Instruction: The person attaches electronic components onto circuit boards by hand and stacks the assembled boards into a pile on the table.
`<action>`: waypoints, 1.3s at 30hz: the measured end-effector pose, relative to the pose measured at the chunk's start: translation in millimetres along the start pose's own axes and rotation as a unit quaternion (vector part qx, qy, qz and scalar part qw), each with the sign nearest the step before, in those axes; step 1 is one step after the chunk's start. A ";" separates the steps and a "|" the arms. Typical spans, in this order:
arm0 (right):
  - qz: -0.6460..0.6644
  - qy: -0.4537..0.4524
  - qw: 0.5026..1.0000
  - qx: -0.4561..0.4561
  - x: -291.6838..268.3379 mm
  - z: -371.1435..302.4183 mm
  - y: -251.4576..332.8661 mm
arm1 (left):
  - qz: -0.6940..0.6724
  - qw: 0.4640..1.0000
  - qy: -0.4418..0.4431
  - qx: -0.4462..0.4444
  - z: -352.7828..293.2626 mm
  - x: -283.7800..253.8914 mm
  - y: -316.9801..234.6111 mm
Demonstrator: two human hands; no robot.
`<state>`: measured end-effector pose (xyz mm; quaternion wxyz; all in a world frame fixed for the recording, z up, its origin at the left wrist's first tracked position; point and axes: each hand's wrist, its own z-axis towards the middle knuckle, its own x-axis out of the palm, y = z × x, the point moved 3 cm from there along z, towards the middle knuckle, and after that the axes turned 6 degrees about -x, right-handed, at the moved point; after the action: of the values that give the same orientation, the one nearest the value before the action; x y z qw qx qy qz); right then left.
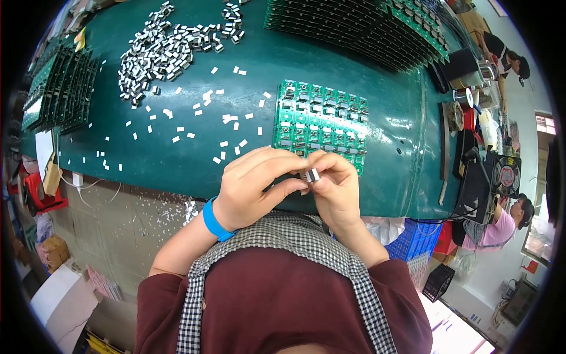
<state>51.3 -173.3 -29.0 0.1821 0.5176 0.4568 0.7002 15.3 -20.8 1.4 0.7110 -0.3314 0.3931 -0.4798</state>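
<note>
Close in front of my body, my left hand [252, 178] and my right hand [338, 192] meet around a small black-and-white electronic component [313, 174] with a row of metal pins on one side. Thumbs and fingertips of both hands pinch it, the pins facing the left fingers. Just beyond my fingers lies a green circuit board panel [321, 121] on the table, filled with rows of small parts; my hands hide its near edge. Farther left is a heap of similar black-and-white components [162, 53].
Small white slips [226, 118] are strewn over the green table [236, 171]. Upright stacks of circuit boards stand at the back [354, 29] and far left [62, 88]. Solder spools [463, 96] and a fan [506, 176] line the right side. Two other people sit beyond it.
</note>
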 end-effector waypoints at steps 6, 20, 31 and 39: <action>0.122 0.003 0.982 0.142 5.7 -2.9 -4.9 | 0.031 0.997 -0.004 0.073 -5.2 -2.1 3.3; -0.182 -0.005 0.982 -0.049 5.8 1.6 12.5 | -0.023 0.998 0.022 -0.049 -7.1 2.1 7.7; -0.385 0.100 0.895 -0.201 6.5 4.6 22.2 | -0.085 0.990 0.048 -0.099 -10.9 1.2 11.7; -0.447 0.169 0.845 -0.242 13.0 8.2 32.7 | -0.045 0.996 0.065 -0.029 -9.5 -0.5 8.7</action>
<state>60.6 -177.0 5.8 0.5148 0.0708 0.4779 0.7082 10.5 -18.5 -10.4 0.6519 -0.3373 0.4370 -0.5199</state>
